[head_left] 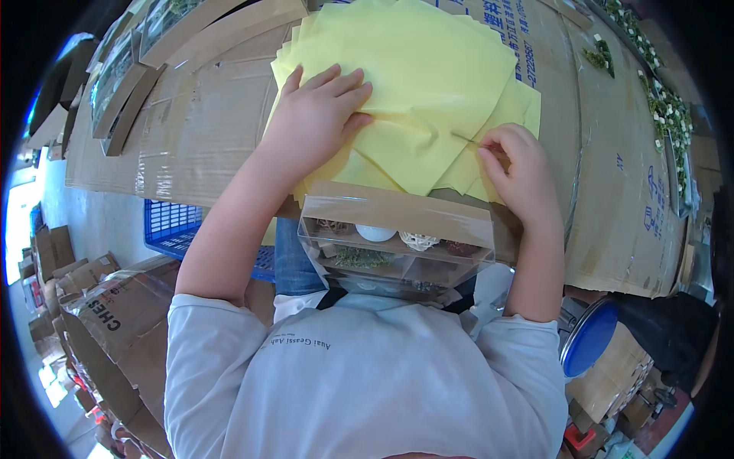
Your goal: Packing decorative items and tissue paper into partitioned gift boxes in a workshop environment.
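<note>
A fanned stack of yellow paper sheets (pixel 413 76) covers the middle of the cardboard-topped table. My left hand (pixel 315 111) lies on the sheets' left part, fingers spread and palm down. At the stack's lower right, my right hand (pixel 514 164) pinches a thin, dark, stick-like piece (pixel 464 139) over the paper; its exact kind is too small to tell. Between my forearms, close to my body, sits a clear-sided box (pixel 397 245) with a brown strip along its upper edge. Inside it show a white ball, a pale woven ball and green moss.
Brown cardboard (pixel 206 130) covers the table. More clear-fronted boxes (pixel 122 92) stand at the far left. White-and-green floral bits (pixel 664 107) lie along the right edge. Below the table are a blue plastic crate (pixel 172 222) at left and a blue round stool seat (pixel 590 336) at right.
</note>
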`<state>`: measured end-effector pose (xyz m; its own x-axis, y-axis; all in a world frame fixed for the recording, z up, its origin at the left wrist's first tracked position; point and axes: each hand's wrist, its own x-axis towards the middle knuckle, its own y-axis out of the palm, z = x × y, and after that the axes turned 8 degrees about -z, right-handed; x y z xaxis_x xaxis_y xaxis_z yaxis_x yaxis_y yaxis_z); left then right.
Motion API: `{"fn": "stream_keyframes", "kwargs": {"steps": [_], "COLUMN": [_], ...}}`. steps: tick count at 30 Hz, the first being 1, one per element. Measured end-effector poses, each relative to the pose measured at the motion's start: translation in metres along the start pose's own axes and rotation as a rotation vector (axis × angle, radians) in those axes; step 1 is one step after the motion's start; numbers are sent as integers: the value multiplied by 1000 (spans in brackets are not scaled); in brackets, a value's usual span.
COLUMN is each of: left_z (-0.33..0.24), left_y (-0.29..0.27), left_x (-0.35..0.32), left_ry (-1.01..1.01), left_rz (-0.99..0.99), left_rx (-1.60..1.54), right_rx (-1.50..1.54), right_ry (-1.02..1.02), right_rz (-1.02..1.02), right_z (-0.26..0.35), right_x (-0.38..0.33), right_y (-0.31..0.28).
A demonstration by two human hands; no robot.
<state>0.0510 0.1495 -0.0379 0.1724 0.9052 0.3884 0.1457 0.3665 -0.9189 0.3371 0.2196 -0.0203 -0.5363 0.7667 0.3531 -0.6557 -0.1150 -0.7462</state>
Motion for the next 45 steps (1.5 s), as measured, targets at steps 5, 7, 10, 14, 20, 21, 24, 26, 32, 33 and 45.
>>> {"fn": "stream_keyframes", "kwargs": {"steps": [5,7,10,14,20,21,24,26,32,33,45], "left_z": [14,12,44,87,85,78,81,73,55,43,-5], "left_y": [-47,-62,-46,-35,60,61,72,16,-59,-58,5], "left_x": [-13,-43,-113,-234,-356,-341,-321,-240,-64,-35,6], "left_ry": [-233,-663,-849,-1346,-2303,-2546,-1811,-1341,-191,-1,436], "left_rz": [-360,-521,-1184,-1539,-1161,-854,-1095,-1173,-528,-452,25], "left_rx": [-234,-399,-774,-1013,-1036,-840,-359,-250,-459,-420,-376], "right_rx": [5,-12,94,-76,-170,-190,-158,-331,-486,-501,-384], "right_ry": [23,99,84,-33,-76,-64,-123,-95,-237,-298,-458], "right_rz": [-182,-133,-153,-158,-132,-141,-48,134,156,144,98], "right_z": [-9,-14,-13,-4,3,3,11,22,20,21,21], "right_x": [-6,-10,-14,-7,5,7,17,21,20,19,29], "right_y": [9,7,10,13,22,22,20,16,23,25,38]}}
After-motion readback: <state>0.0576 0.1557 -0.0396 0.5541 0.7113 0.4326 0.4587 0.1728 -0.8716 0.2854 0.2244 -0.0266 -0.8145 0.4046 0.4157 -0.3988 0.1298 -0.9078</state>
